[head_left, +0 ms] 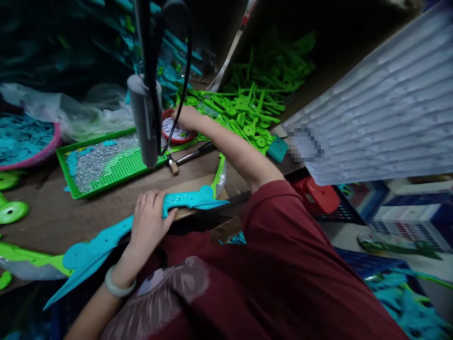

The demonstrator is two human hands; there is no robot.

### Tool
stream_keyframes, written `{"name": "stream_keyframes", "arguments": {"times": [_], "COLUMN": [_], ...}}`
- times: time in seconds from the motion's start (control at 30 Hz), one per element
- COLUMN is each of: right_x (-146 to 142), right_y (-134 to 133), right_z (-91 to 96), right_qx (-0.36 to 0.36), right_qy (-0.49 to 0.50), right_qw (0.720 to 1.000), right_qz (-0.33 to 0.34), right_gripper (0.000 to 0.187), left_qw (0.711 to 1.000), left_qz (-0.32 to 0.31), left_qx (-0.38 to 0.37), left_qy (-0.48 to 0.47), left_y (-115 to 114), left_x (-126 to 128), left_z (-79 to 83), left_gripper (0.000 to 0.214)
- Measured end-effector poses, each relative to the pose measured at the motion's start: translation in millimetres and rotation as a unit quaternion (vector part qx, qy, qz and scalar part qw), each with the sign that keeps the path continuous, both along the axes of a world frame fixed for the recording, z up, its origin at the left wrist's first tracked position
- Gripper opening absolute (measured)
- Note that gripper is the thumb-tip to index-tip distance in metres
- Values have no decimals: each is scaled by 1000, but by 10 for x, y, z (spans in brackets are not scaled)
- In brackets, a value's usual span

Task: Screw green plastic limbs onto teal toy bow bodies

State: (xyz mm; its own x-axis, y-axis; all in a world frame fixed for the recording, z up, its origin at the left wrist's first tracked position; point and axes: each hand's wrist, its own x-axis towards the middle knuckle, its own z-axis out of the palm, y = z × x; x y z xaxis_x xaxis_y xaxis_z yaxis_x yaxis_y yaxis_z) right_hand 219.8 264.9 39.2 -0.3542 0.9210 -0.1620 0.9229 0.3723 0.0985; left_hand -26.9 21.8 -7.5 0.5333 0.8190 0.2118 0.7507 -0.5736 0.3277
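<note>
A blue plastic toy bow [189, 199] with bright green limbs lies along the table's front edge, against my body. My left hand [150, 212] is closed over its middle, fingers on top and thumb on the near side. My right hand [186, 118] reaches into a small red bowl [182, 140] of small white pieces. Its fingertips are hidden behind a black cable and the hand itself, so whether they grip a piece does not show.
A green perforated tray [130, 165] holds many small metal fasteners and blue bits. Behind the bowl, green plastic parts [247, 111] are heaped. A hammer [191, 155] lies nearby. A grey cylinder [143, 123] hangs over the tray. At left stands a pink basin [54, 141].
</note>
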Motion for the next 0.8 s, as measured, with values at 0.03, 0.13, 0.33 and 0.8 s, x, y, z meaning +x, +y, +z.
{"name": "stream_keyframes", "arguments": {"times": [0.03,0.13,0.33,0.8], "right_x": [-14,20,124,167], "right_y": [7,-41,-231,-54], "right_z": [-9,24,133,-174], "right_qx": [6,45,61,67], "right_qy": [1,17,75,220], "right_qw": [1000,999,994,971], "right_qz": [2,-3,-47,-57], "right_gripper": [25,29,27,9], "left_qw": [1000,999,998,996], "left_qz": [11,47,44,-1], "left_qx": [3,-3,-36,-60], "left_qy": [2,16,-41,61], "left_y": [-15,-44,-30,15], "left_x": [5,17,-1,50], "left_z": [-1,11,-30,163], "left_gripper": [50,61,39,30]}}
